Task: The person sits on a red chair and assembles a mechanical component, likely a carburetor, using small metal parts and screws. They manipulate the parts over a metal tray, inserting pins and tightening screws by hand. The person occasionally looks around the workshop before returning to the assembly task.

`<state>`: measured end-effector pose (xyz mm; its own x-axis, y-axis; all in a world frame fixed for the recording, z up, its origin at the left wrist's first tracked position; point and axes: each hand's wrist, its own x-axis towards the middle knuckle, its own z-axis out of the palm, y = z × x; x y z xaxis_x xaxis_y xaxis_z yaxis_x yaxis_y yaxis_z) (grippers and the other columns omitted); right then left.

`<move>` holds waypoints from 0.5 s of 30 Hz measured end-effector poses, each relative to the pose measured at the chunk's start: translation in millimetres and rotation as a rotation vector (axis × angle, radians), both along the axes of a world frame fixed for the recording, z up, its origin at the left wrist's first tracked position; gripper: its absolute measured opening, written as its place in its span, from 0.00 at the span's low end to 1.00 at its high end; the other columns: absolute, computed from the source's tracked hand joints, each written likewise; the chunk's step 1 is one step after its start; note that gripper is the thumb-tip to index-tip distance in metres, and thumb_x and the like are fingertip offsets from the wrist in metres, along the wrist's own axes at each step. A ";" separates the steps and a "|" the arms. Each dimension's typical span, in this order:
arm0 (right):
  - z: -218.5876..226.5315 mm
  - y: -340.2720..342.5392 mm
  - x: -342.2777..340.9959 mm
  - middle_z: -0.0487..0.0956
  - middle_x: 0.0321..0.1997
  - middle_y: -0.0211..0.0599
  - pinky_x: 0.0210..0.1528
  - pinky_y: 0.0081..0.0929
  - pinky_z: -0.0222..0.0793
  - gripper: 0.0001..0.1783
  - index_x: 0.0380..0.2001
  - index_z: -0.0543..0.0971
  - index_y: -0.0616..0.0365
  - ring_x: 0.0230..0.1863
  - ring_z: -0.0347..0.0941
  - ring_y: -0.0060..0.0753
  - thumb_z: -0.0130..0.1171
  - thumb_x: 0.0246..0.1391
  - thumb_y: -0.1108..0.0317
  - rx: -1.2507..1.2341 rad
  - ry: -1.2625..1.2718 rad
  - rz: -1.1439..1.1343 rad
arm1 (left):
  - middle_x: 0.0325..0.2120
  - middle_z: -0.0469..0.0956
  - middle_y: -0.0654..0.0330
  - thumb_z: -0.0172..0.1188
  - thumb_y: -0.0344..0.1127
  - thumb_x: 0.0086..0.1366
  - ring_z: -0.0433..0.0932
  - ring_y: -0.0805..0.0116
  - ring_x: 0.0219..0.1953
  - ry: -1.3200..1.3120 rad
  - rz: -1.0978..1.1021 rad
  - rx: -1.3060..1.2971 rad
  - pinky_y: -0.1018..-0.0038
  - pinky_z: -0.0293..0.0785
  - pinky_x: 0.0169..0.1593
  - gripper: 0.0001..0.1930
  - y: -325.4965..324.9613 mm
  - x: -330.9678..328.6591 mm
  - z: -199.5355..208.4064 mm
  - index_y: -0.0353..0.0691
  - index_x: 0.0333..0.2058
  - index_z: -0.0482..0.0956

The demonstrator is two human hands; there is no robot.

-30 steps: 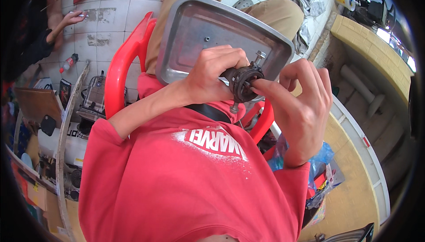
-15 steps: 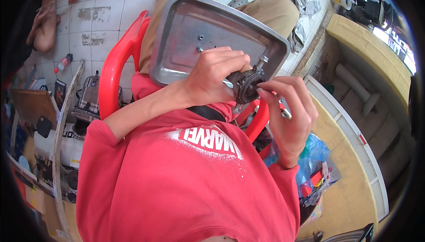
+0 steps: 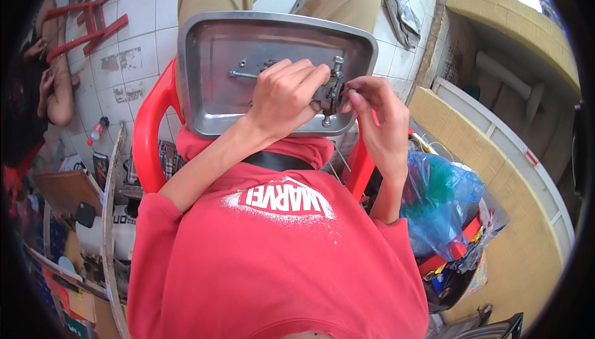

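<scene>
My left hand [image 3: 288, 91] is wrapped around a dark round metal part [image 3: 331, 96] with a bolt sticking out on either side. It holds the part above the right half of a shallow metal tray [image 3: 211, 113] on my lap. My right hand [image 3: 381, 106] is closed in a pinch close to the part's right-hand face; whatever the fingertips hold is too small to make out. A long bolt [image 3: 243, 74] and a small nut [image 3: 242, 64] lie in the tray, left of my left hand. Other small metal pieces there are partly covered by that hand.
A red plastic chair [image 3: 149, 128] surrounds me. At my right hangs a blue plastic bag [image 3: 434, 202] beside a yellow ledge [image 3: 496, 171]. Another person's leg [image 3: 59, 97] and a red stool [image 3: 93, 26] are at the far left. A grey cloth [image 3: 401, 4] lies on the tiled floor.
The view has shifted, and tray and hands appear further left. The metal part has turned, its round face now pointing more to the right. My right fingers stay pinched beside it.
</scene>
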<state>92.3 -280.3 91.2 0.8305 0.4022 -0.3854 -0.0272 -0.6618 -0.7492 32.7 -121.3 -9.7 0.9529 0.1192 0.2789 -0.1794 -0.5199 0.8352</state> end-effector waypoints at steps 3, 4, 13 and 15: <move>-16.1 -12.7 -1.2 0.83 0.34 0.40 0.39 0.24 0.77 0.07 0.44 0.77 0.67 0.34 0.82 0.26 0.58 0.63 0.81 0.098 0.070 -0.058 | 0.23 0.74 0.59 0.69 0.29 0.40 0.75 0.58 0.26 0.008 -0.077 0.126 0.65 0.69 0.32 0.16 -3.2 3.7 -6.8 0.40 0.29 0.73; -22.0 -16.0 -0.9 0.83 0.35 0.42 0.39 0.25 0.77 0.08 0.45 0.77 0.68 0.35 0.82 0.26 0.58 0.63 0.81 0.098 0.088 -0.075 | 0.24 0.74 0.59 0.68 0.28 0.40 0.75 0.58 0.27 0.014 -0.111 0.164 0.65 0.69 0.32 0.16 -3.7 4.6 -9.2 0.40 0.29 0.73; -49.8 -37.1 -7.9 0.81 0.35 0.40 0.36 0.30 0.75 0.08 0.39 0.83 0.64 0.34 0.81 0.36 0.64 0.55 0.80 0.111 -0.041 -0.081 | 0.25 0.75 0.59 0.67 0.28 0.38 0.75 0.55 0.27 0.082 -0.196 0.239 0.62 0.70 0.33 0.16 -7.5 8.2 -11.6 0.42 0.30 0.74; -49.8 -39.5 -5.9 0.81 0.35 0.41 0.36 0.31 0.74 0.08 0.39 0.83 0.64 0.35 0.80 0.38 0.65 0.54 0.79 0.120 -0.084 -0.023 | 0.24 0.75 0.60 0.68 0.28 0.36 0.74 0.55 0.26 0.085 -0.178 0.205 0.63 0.69 0.32 0.17 -5.4 8.8 -7.1 0.42 0.29 0.75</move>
